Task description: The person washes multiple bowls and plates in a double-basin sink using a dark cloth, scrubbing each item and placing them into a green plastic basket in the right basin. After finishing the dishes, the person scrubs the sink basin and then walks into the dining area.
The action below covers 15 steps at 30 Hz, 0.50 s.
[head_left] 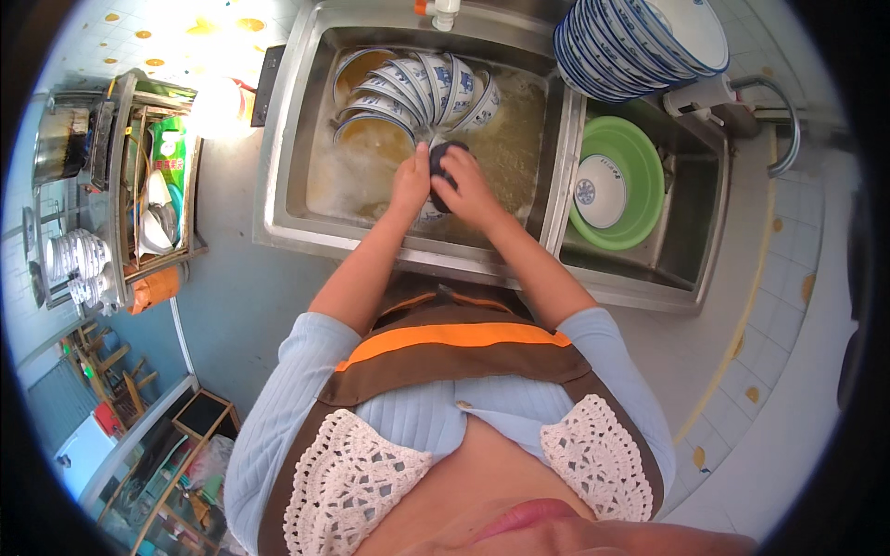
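Observation:
Both hands are together over the soapy water [514,167] in the large basin of a steel sink [403,240]. My right hand [467,186] grips a dark scrubbing pad [439,163]. Pressed close to the pad's left side is my left hand [412,179], its thumb pointing up; whatever it may hold is hidden. Something small and shiny shows at the fingertips, too blurred to name. Just beyond the hands, several blue-and-white bowls [400,87] lean in a fan, partly under water. Below the hands, a patterned rim [431,214] shows through the water.
A tall stack of blue-and-white bowls [626,52] stands at the sink's back right. The smaller basin holds a green plastic tub [650,181] with a white bowl [603,191] inside. A white tap [445,14] and a curved metal spout [786,132] overhang the sink. Shelves [125,187] stand left.

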Each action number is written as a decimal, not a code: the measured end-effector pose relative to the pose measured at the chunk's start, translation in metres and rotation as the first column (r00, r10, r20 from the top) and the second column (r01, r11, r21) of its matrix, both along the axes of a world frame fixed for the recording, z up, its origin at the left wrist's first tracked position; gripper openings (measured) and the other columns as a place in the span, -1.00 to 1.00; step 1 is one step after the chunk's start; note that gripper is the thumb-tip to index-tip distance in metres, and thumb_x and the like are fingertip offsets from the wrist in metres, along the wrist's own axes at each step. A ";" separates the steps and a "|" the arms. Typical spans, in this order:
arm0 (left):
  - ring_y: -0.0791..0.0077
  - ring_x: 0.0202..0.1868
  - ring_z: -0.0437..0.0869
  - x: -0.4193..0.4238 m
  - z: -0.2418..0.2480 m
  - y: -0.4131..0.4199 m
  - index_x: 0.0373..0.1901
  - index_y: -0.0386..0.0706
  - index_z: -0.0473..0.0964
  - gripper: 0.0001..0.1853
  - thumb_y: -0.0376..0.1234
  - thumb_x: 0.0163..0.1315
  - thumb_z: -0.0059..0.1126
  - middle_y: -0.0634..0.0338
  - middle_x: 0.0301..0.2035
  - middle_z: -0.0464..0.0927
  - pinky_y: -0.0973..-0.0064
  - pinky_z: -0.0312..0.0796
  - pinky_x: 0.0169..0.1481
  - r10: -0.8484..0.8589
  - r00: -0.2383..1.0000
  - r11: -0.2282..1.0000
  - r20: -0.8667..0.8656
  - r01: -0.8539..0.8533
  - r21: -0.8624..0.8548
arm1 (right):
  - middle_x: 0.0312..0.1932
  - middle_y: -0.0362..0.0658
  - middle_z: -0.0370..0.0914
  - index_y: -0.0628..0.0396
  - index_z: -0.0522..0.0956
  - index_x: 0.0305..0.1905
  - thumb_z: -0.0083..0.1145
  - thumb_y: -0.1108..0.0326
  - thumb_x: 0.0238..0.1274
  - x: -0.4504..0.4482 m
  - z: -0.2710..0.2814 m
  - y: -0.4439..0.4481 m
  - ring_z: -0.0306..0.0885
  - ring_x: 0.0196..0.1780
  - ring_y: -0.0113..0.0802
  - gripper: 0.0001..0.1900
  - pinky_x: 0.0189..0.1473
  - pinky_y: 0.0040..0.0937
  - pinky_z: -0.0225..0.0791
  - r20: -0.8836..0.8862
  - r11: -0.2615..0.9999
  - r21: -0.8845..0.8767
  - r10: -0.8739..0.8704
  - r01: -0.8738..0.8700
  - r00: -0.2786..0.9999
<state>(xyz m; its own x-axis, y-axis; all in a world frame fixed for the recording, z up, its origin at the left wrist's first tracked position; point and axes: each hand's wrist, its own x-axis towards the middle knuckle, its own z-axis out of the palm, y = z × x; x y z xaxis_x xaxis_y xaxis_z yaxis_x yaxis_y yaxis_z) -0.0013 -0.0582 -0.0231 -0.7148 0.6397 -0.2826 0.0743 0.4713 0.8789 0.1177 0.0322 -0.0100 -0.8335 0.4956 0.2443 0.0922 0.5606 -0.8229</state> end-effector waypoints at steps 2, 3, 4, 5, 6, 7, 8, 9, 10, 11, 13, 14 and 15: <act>-0.28 -0.32 0.52 0.003 0.004 0.002 -0.37 -0.41 0.53 -0.38 0.00 0.48 -0.26 -0.30 -0.43 0.54 0.08 0.37 -0.14 -0.014 0.999 1.000 -0.033 0.015 0.011 | 0.10 0.09 0.44 0.21 0.47 0.04 0.10 0.22 0.26 -0.028 -0.023 0.026 0.36 0.24 -0.01 -0.65 0.28 -0.20 0.20 0.129 0.941 -0.313 -0.095 0.131 0.987; -0.31 -0.33 0.50 0.004 0.006 0.002 -0.39 -0.41 0.52 -0.39 -0.01 0.47 -0.25 -0.30 -0.45 0.53 0.07 0.37 -0.16 -0.039 0.997 0.998 -0.065 0.042 0.045 | 0.11 0.07 0.45 0.21 0.47 0.07 0.07 0.21 0.30 -0.039 -0.034 0.040 0.38 0.23 -0.03 -0.64 0.28 -0.22 0.21 0.247 0.847 -0.472 -0.142 0.246 0.959; -0.07 -0.41 0.58 0.004 0.009 0.003 -0.41 -0.38 0.54 -0.41 -0.02 0.48 -0.21 -0.15 -0.47 0.60 0.18 0.39 -0.25 -0.044 0.998 0.998 -0.049 0.046 0.050 | 0.13 0.00 0.46 0.20 0.47 0.10 0.04 0.17 0.34 -0.040 -0.044 0.057 0.44 0.18 -0.16 -0.62 0.21 -0.25 0.29 0.282 0.707 -0.659 -0.082 0.255 0.956; 0.05 -0.43 0.59 0.005 0.012 0.002 -0.40 -0.36 0.55 -0.42 -0.03 0.49 -0.20 -0.08 -0.46 0.62 0.24 0.40 -0.28 0.013 0.992 0.988 0.128 -0.033 0.153 | 0.15 -0.08 0.47 0.20 0.47 0.14 0.02 0.14 0.38 -0.032 -0.051 0.072 0.49 0.12 -0.30 -0.60 0.13 -0.28 0.38 0.355 0.496 -0.805 -0.036 0.326 0.934; 0.18 -0.44 0.60 0.006 0.015 0.002 -0.39 -0.34 0.56 -0.44 -0.03 0.49 -0.20 -0.01 -0.45 0.64 0.31 0.41 -0.30 0.055 0.947 0.967 0.317 -0.130 0.218 | 0.06 -0.17 0.54 0.10 0.49 0.15 0.00 0.15 0.41 -0.020 -0.057 0.082 0.55 0.01 -0.37 -0.64 0.05 -0.35 0.45 0.280 0.235 -0.935 0.026 0.266 0.960; 0.31 -0.45 0.61 0.007 0.018 0.002 -0.38 -0.33 0.57 -0.45 -0.03 0.50 -0.19 0.06 -0.44 0.65 0.38 0.41 -0.33 0.077 0.866 0.935 0.495 -0.235 0.265 | -0.06 -0.18 0.60 0.05 0.49 0.18 -0.02 0.17 0.44 -0.009 -0.061 0.090 0.58 -0.04 -0.36 -0.66 0.00 -0.36 0.49 0.231 0.010 -0.973 0.061 0.231 0.971; 0.55 -0.39 0.63 0.008 0.021 0.002 -0.26 -0.29 0.56 -0.51 -0.05 0.50 -0.18 0.19 -0.35 0.65 0.54 0.46 -0.31 0.143 0.826 0.894 0.545 -0.344 0.288 | -0.02 -0.17 0.60 0.05 0.49 0.16 -0.03 0.17 0.43 0.003 -0.063 0.091 0.59 -0.03 -0.34 -0.67 0.00 -0.33 0.51 0.202 -0.109 -0.973 0.026 0.204 0.979; 0.53 -0.38 0.64 0.009 0.024 0.002 -0.22 -0.30 0.55 -0.51 -0.05 0.50 -0.18 0.18 -0.34 0.65 0.52 0.48 -0.28 0.160 0.777 0.854 0.609 -0.418 0.309 | 0.01 -0.16 0.60 0.05 0.49 0.13 -0.04 0.18 0.43 0.013 -0.063 0.085 0.61 -0.02 -0.31 -0.68 0.01 -0.30 0.52 0.199 -0.258 -0.947 0.002 0.193 0.980; 0.50 -0.37 0.66 0.011 0.027 0.002 -0.19 -0.31 0.54 -0.52 -0.05 0.50 -0.18 0.16 -0.33 0.65 0.51 0.50 -0.25 0.166 0.731 0.796 0.663 -0.495 0.347 | 0.03 -0.15 0.59 0.08 0.48 0.16 -0.04 0.21 0.43 0.022 -0.061 0.075 0.59 0.00 -0.31 -0.68 0.04 -0.31 0.50 0.155 -0.248 -0.959 -0.068 0.133 0.986; 0.47 -0.36 0.67 0.012 0.029 0.004 -0.15 -0.31 0.53 -0.52 -0.05 0.50 -0.18 0.15 -0.32 0.65 0.50 0.53 -0.22 0.123 0.671 0.740 0.731 -0.553 0.383 | 0.06 -0.14 0.57 0.10 0.47 0.18 -0.04 0.25 0.42 0.035 -0.057 0.063 0.58 0.02 -0.32 -0.67 0.06 -0.32 0.49 0.135 -0.252 -0.963 -0.132 0.099 0.982; 0.42 -0.24 0.69 0.017 0.030 0.008 -0.09 -0.32 0.49 -0.54 -0.07 0.51 -0.18 0.12 -0.23 0.64 0.46 0.55 -0.14 0.232 0.702 0.714 0.673 -0.593 0.373 | 0.10 -0.11 0.53 0.15 0.44 0.23 -0.04 0.32 0.41 0.046 -0.044 0.030 0.53 0.08 -0.34 -0.64 0.12 -0.35 0.43 0.086 -0.081 -0.995 -0.277 0.066 0.957; 0.41 -0.22 0.69 0.020 0.030 0.010 -0.09 -0.32 0.49 -0.55 -0.08 0.51 -0.18 0.10 -0.20 0.63 0.45 0.55 -0.12 0.262 0.711 0.696 0.652 -0.607 0.383 | 0.13 -0.10 0.51 0.17 0.41 0.26 -0.05 0.35 0.39 0.039 -0.039 0.010 0.51 0.11 -0.35 -0.62 0.14 -0.37 0.40 0.043 0.093 -0.992 -0.350 0.080 0.936; 0.39 -0.19 0.69 0.024 0.029 0.013 -0.09 -0.32 0.48 -0.55 -0.08 0.51 -0.18 0.09 -0.18 0.63 0.45 0.55 -0.11 0.277 0.737 0.669 0.616 -0.609 0.427 | 0.16 -0.09 0.48 0.19 0.39 0.28 -0.05 0.39 0.38 0.034 -0.032 -0.006 0.48 0.14 -0.35 -0.59 0.17 -0.39 0.37 0.042 0.234 -0.959 -0.435 0.158 0.900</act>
